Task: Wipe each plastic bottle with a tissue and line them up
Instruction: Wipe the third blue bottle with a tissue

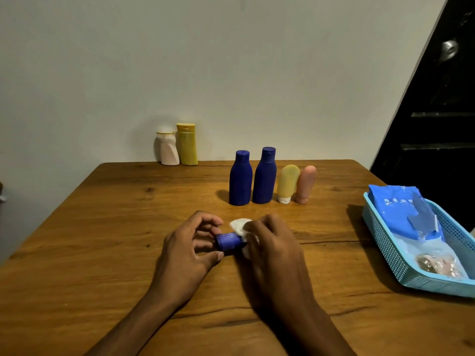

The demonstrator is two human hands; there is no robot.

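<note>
Left hand [185,249] has its grip pinched on the cap end of a small blue bottle [228,241] lying sideways low over the bench [102,227]. Right hand [270,242] is clamped on a white tissue [239,226] wrapped over the bottle's body. Bottle looks light, stiff plastic, smooth, likely slippery; best held at the cap end. Behind stand two blue bottles [240,179], a yellow tube [288,183] and a pink tube [305,185] in a row. White bottle [168,150] and yellow bottle [187,146] sit by the wall. Blue basket [385,242] at right, well apart. Nothing blocks the row.
</note>
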